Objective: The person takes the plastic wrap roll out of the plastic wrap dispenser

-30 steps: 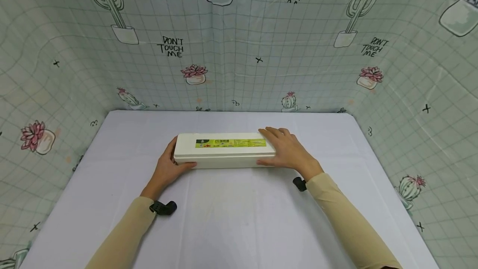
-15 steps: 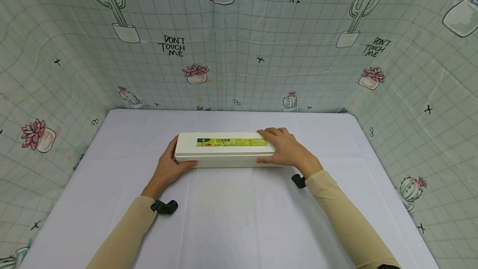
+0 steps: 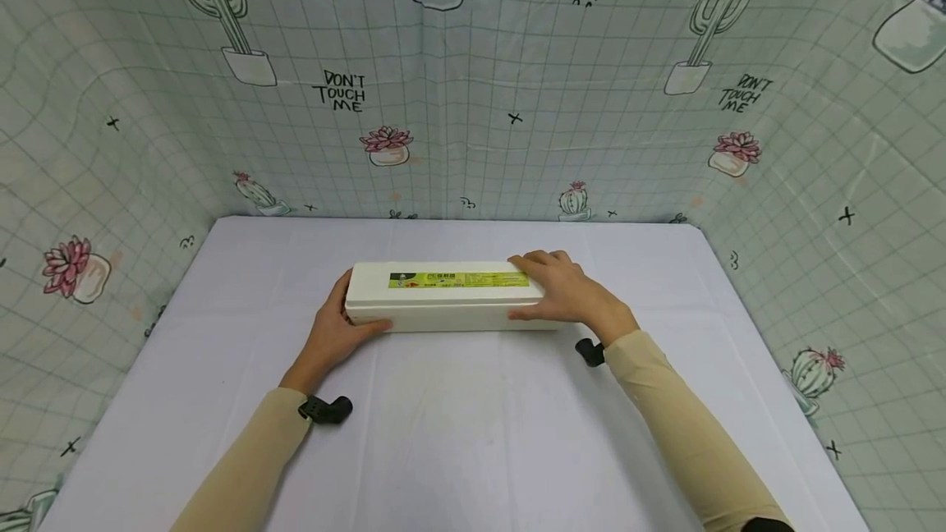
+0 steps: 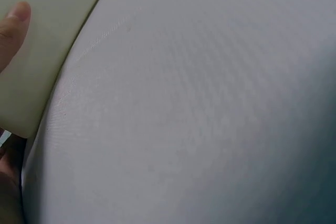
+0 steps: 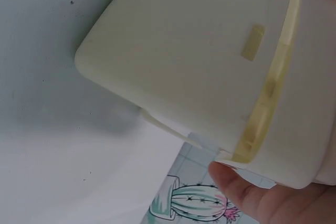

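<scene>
A long white cling film box (image 3: 447,318) lies crosswise on the table, with a yellow-green label (image 3: 458,280) along its lid. My left hand (image 3: 336,335) grips the box's left end, thumb on the front face and fingers behind the end. At the other end my right hand (image 3: 569,298) holds the lid, fingers over the top and thumb on the front near the seam. In the right wrist view, a yellowish translucent strip (image 5: 266,95) runs along the seam between the box body (image 5: 184,40) and lid. The left wrist view shows a thumb (image 4: 14,30) against the box's pale side.
White cloth covers the table (image 3: 443,433). Behind and beside it hangs a green gridded curtain (image 3: 473,64) printed with cacti. A black wrist camera (image 3: 327,410) sits on the left cuff, another (image 3: 590,351) by the right wrist.
The right hand and the lid's front edge have risen very slightly. My left hand keeps its hold, and the box stays in the same place.
</scene>
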Demonstrator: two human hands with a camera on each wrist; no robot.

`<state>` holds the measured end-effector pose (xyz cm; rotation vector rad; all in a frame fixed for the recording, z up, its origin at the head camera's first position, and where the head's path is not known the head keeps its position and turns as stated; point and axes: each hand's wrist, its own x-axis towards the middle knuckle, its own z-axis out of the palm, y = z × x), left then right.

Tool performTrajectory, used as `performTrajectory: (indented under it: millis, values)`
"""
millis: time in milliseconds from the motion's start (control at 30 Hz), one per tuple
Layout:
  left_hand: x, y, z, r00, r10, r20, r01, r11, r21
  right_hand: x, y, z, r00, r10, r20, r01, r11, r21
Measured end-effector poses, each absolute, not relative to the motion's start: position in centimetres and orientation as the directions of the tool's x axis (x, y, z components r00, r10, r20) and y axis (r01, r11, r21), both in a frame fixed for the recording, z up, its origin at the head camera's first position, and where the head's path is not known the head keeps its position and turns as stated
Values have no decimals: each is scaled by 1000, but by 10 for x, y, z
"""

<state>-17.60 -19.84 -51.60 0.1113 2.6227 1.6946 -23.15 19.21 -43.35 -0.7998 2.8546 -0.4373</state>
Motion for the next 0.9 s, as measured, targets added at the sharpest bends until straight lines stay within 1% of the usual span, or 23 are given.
performTrajectory:
  millis: [267,400,600,900]
  values:
    - [-176,-200,-517,-997,76,23,52,404,913,-230,192,-437,-855,-517,-36,-480,816,-322]
    - [-176,-201,-518,-996,82,18,51,420,906,-230,193,-439,-857,-516,-14,-485,814,-319]
    - [-175,-200,-519,-998,61,-10,19,470,883,-231,194,-440,-856,-517,20,-498,812,-305]
    - [-176,-201,-521,-998,60,-13,16,472,882,-231,194,-440,-855,-515,61,-508,806,-304]
